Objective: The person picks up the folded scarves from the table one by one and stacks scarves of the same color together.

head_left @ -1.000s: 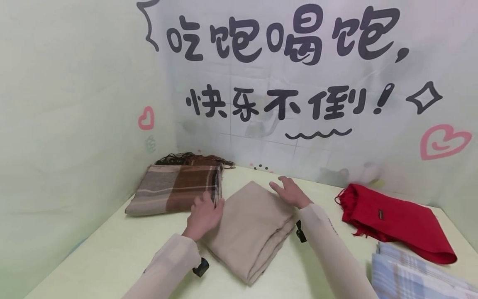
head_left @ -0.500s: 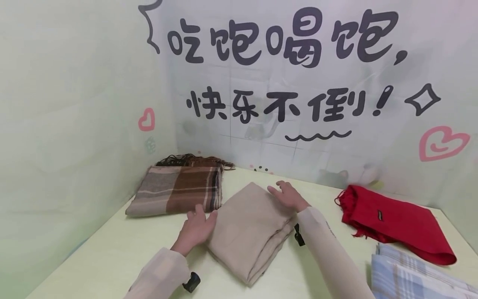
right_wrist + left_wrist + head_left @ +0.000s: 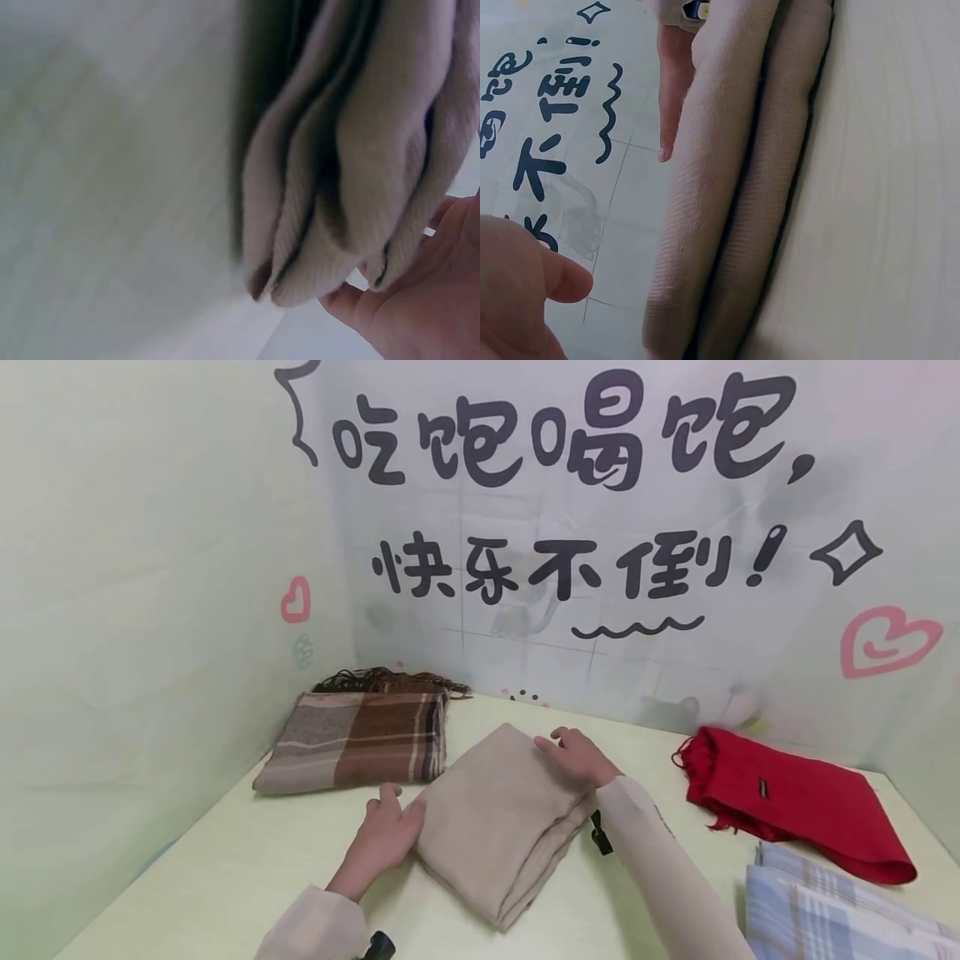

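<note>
The table (image 3: 217, 877) carries the folded cloth (image 3: 495, 822); the red scarf (image 3: 813, 806) lies well right of the cloth, presumably leaving arm room. The left hand (image 3: 381, 835) and right hand (image 3: 581, 757) flank the cloth, relaxed, gripping nothing, perhaps steadying it.

A small walled-in corner or booth; whether it belongs to a home, a shop or a studio cannot be told. Beyond the right hand (image 3: 583, 756) rises a pale back wall (image 3: 510, 664) bearing big dark Chinese lettering (image 3: 566, 560) and, farther right, a pink heart (image 3: 888, 650). Left of the left hand (image 3: 382, 835) stands a side wall (image 3: 150, 568) (faintly creased, like hung sheeting). Under both hands spreads a pale yellow-green surface (image 3: 247, 852).
</note>
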Demonstrator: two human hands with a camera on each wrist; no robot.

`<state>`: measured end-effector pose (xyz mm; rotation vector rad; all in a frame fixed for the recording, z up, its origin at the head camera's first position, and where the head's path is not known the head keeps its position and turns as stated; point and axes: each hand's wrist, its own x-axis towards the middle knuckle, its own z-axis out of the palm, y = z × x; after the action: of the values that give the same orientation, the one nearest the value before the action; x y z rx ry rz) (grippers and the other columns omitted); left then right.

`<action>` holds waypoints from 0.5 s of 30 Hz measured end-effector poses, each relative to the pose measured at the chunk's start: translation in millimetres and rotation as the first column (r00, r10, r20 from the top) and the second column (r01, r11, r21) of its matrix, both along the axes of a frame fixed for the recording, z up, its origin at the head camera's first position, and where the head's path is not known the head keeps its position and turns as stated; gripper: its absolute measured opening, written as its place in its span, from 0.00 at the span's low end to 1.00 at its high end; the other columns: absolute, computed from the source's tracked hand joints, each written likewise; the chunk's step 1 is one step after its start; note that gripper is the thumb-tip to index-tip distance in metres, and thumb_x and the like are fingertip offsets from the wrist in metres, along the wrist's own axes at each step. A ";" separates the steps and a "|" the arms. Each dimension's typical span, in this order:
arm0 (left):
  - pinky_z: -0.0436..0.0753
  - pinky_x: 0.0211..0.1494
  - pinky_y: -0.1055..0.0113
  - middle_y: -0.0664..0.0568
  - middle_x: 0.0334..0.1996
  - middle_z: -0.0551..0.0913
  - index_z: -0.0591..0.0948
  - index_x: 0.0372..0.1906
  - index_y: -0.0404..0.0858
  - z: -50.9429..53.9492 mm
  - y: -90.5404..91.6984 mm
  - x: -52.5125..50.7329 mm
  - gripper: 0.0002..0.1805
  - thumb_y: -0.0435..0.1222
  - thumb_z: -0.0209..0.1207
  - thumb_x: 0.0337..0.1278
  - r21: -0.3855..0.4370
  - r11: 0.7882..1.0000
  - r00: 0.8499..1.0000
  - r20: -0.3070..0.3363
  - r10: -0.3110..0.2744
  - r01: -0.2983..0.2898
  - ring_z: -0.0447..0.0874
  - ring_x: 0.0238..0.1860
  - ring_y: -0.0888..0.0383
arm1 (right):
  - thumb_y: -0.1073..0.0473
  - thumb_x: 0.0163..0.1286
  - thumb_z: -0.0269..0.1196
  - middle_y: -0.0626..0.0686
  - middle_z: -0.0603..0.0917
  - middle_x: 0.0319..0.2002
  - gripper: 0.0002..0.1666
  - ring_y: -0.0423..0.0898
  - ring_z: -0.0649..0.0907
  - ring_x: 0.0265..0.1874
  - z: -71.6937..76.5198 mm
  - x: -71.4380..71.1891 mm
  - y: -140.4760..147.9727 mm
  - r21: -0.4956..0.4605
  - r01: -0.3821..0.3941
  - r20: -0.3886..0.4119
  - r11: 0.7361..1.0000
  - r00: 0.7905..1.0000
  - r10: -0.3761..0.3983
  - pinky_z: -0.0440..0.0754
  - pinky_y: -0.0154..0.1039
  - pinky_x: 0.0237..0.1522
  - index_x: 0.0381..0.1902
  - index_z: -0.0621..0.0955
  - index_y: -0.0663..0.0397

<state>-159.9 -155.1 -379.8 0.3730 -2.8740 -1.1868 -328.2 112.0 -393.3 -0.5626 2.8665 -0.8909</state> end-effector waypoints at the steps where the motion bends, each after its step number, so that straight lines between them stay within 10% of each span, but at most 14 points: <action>1: 0.74 0.49 0.42 0.23 0.51 0.67 0.60 0.61 0.24 -0.2 0.2 -0.1 0.31 0.47 0.43 0.67 0.007 1.000 1.000 0.000 -0.003 0.003 0.75 0.46 0.36 | 0.44 0.74 0.46 0.68 0.78 0.50 0.36 0.60 0.78 0.51 0.1 -0.3 -0.3 0.005 -0.003 -0.002 1.000 1.000 0.003 0.73 0.54 0.56 0.60 0.69 0.73; 15: 0.74 0.51 0.45 0.25 0.47 0.73 0.62 0.57 0.18 -6.1 -3.5 -2.3 0.33 0.43 0.51 0.58 0.046 0.998 0.999 -0.003 -0.046 0.047 0.75 0.47 0.38 | 0.40 0.72 0.47 0.60 0.82 0.43 0.32 0.53 0.80 0.44 0.2 6.0 -8.6 0.047 -0.030 0.029 0.998 0.999 0.029 0.75 0.50 0.52 0.51 0.76 0.64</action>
<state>-162.2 -158.6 -385.9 0.3073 -2.8732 -1.2619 -322.1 103.3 -393.1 -0.5807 2.8377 -0.8183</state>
